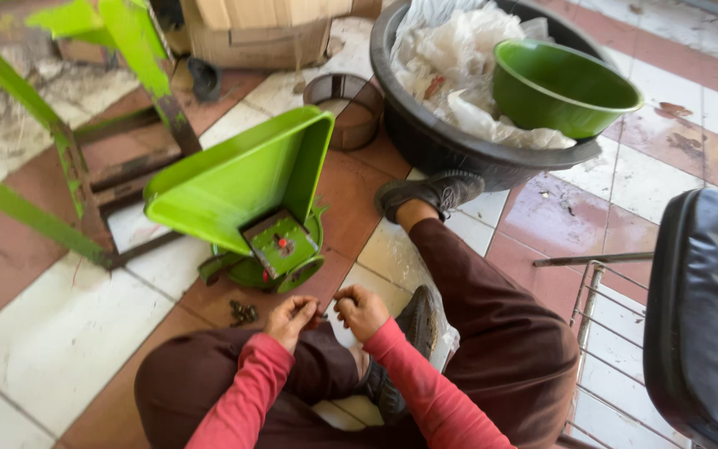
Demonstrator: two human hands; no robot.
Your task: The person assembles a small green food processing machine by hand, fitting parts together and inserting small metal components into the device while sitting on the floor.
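One package only — a brown cardboard box (263, 29) at the top edge, behind the green hopper (238, 179).

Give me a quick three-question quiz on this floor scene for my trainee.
1. True or false: the green bowl sits inside the black tub.
2. What lies on the floor tile just left of the left hand?
A. a small pile of dark bolts
B. a hammer
C. a paint can
3. Which part of the green machine faces the hands: the wide hopper or the small plate with red spots?

Key:
1. True; it rests on crumpled plastic there.
2. A.
3. The small plate with red spots; both the left and right hand are close together in front of it, pinching something too small to identify.
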